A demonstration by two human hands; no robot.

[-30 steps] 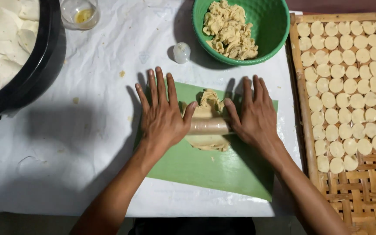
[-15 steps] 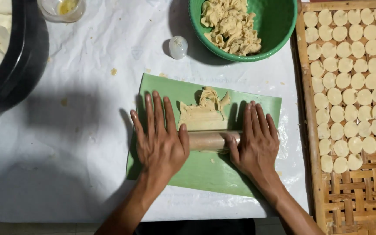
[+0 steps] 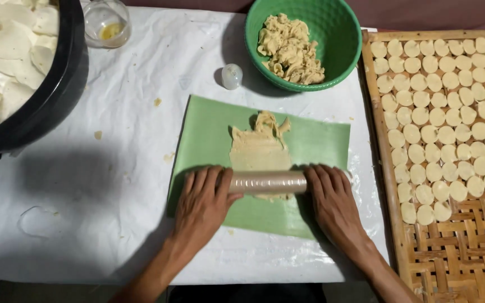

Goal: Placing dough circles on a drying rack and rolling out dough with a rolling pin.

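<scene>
My left hand (image 3: pixel 202 199) & right hand (image 3: pixel 332 199) lie flat, palms pressing ends of rolling pin (image 3: pixel 269 182) across flattened dough (image 3: pixel 260 152) on green sheet (image 3: pixel 321 140), near green bowl (image 3: pixel 338 33)

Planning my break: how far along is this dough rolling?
Done: rows of cut rounds fill much of the woven tray. In hand: left hand and right hand press the rolling pin over flattened dough. Left: dough scraps in the green bowl.

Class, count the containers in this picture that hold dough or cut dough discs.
3: green bowl top centre, woven tray at right, black basin top left, partly out of frame.
</scene>
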